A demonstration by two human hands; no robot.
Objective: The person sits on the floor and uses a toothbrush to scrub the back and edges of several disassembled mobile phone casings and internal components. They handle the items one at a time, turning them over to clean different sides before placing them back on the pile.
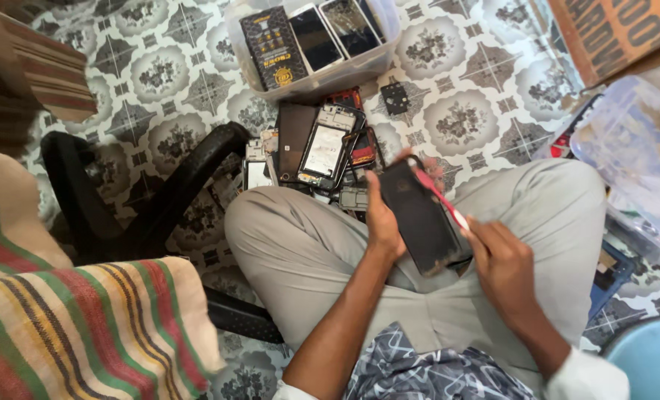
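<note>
Right hand point(502, 261) holds red toothbrush point(439, 198) (head up-left) across upright dark phone point(423, 218)

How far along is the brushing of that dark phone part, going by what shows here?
Done: several phones lie opened up on the floor. In hand: the left hand steadies a dark phone part over the lap while the right hand works a red toothbrush across it. Left: dust shows at its lower edge, and more parts wait in the clear tub.

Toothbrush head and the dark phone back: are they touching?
Touching. The head view shows the red toothbrush, gripped by the right hand, lying across the phone with its head on the top edge; the left hand holds the phone.
</note>
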